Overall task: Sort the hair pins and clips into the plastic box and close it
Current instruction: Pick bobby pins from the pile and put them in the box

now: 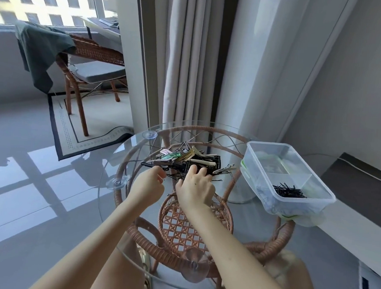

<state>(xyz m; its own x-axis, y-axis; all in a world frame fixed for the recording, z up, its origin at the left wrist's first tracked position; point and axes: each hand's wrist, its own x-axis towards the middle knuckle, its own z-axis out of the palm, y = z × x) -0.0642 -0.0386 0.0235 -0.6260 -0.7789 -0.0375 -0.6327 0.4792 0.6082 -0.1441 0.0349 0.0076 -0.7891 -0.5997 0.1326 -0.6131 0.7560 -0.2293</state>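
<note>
A mixed pile of hair clips and black hair pins (184, 161) lies in the middle of the round glass table (124, 209). Both hands rest at the near edge of the pile. My left hand (148, 186) pinches thin black pins between thumb and fingers. My right hand (195, 188) has its fingers curled down onto black pins and clips. An open clear plastic box (287, 178) with dividers sits at the table's right edge; a heap of black pins (289, 191) fills its near compartment. Its green-edged lid (243, 169) seems to lie under it.
The glass top sits on a rattan frame (194, 228) with suction cups. A rattan chair (90, 57) with a green cloth stands at the back left on a rug. Curtains (189, 56) hang behind the table. A low white ledge (346, 230) runs along the right.
</note>
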